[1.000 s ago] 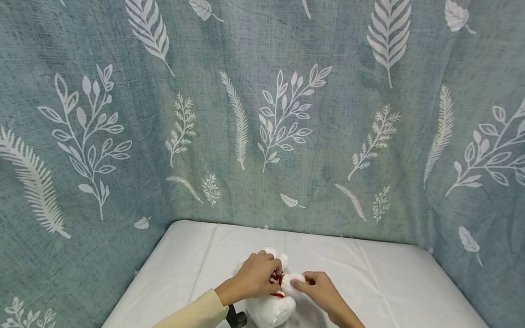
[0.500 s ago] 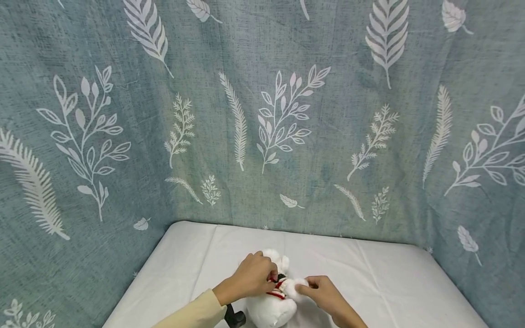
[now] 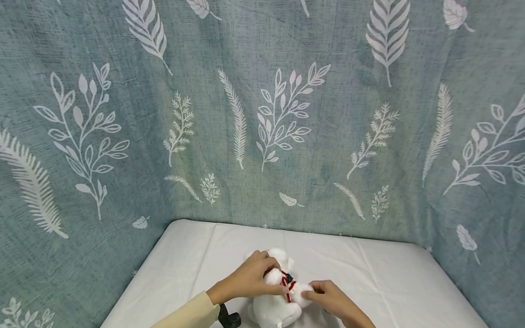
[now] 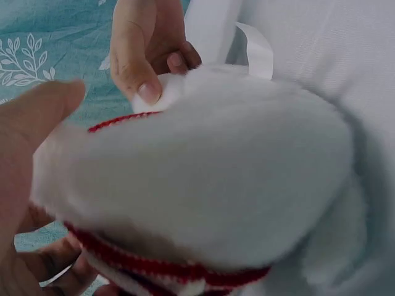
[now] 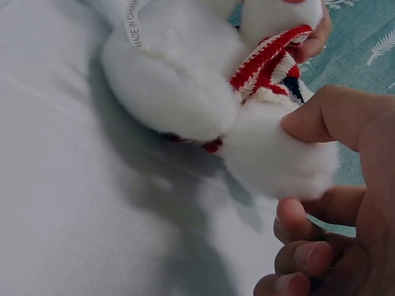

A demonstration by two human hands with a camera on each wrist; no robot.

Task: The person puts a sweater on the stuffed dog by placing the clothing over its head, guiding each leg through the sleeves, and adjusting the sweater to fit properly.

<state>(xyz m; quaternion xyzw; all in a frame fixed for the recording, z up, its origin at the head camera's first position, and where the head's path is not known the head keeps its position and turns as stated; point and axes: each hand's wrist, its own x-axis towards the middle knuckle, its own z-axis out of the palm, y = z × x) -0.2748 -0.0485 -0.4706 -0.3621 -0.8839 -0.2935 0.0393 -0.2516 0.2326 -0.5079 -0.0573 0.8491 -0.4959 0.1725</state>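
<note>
A: Where do we find the plush toy (image 3: 272,310)?
B: Low in the head view, at the near part of the white counter (image 3: 184,255), between the two hands. We see its head pointing away from the person and its rounded body towards them, but we can't tell how much of its weight the counter takes.
A: And the left hand (image 3: 253,277)?
B: It reaches across from the left, with thumb and fingers bent round one white paw of the toy. We see the gap between them filled by that paw, so it isn't spread wide.
A: The right hand (image 3: 333,300)?
B: It pinches the opposite paw (image 5: 278,160). In the right wrist view, we see the thumb on one side and the index finger on the other, while the remaining fingers curl loosely below.
A: What is the toy wearing?
B: A knitted garment (image 5: 265,65) in red, cream and navy, bunched between the paws. We can also read "MADE IN CHINA" on a white tag (image 5: 133,24) against its fur.
A: Anything near the left arm?
B: We see a cream sleeve (image 3: 193,314), and beside it a black object (image 3: 229,319), too cut off to identify. Behind everything hangs a blue-green cloth (image 3: 197,100) printed with pale leaves.
</note>
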